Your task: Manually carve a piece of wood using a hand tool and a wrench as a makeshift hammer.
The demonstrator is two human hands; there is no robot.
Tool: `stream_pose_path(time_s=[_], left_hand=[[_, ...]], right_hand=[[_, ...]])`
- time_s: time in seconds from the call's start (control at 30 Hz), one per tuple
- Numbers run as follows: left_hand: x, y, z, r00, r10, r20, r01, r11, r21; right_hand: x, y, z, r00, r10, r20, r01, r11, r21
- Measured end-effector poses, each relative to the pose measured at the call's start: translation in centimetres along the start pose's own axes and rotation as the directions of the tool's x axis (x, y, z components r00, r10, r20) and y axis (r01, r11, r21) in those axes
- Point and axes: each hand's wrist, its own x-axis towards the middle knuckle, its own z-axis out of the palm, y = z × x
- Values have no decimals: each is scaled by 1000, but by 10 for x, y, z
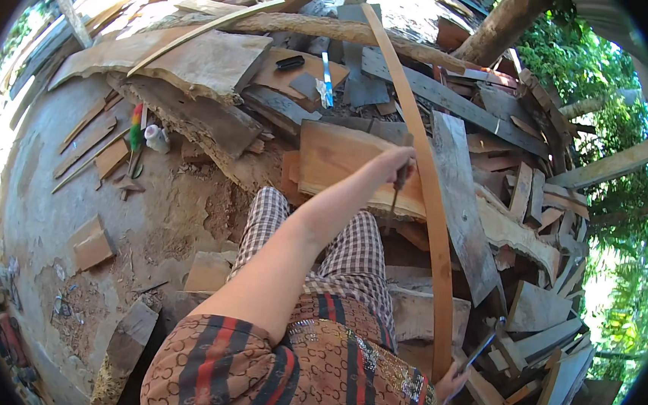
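My left hand (398,163) reaches forward over a thick brown board (346,162) lying in front of my knees. Its fingers are wrapped round a slim, dark, chisel-like tool (395,200) whose thin end points down by the board's near edge. At my right side, low in the view, my right hand (450,383) is closed on a thin metal-shafted tool (482,347) with a small knob-like end; its exact kind is unclear. A long narrow plank (427,165) runs from the far side down to my right hand. Whether that hand also touches the plank, I cannot tell.
A rough wooden slab (191,59) lies ahead to the left, with a black object (290,63) and a blue-and-white strip (327,81) nearby. A grey plank (465,202) and heaped offcuts (547,311) fill the right. A white container (158,138) stands on the floor (139,226).
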Motion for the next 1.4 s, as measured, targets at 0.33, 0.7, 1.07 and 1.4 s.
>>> stream_pose_path(time_s=[0.33, 0.7, 1.07, 1.4], left_hand=[[-57, 11, -15, 993, 108, -55, -108, 994, 9], [-119, 46, -191, 785, 244, -570, -411, 893, -184], [-47, 41, -274, 668, 132, -732, -391, 900, -194], [33, 46, -285, 597, 356, -719, -527, 849, -17]], right_hand=[[28, 9, 2, 998, 8, 60, -6, 999, -36], [134, -120, 138, 874, -335, 353, 281, 939, 197], [255, -149, 322, 772, -505, 386, 486, 860, 154], [271, -137, 438, 808, -364, 463, 358, 928, 105]])
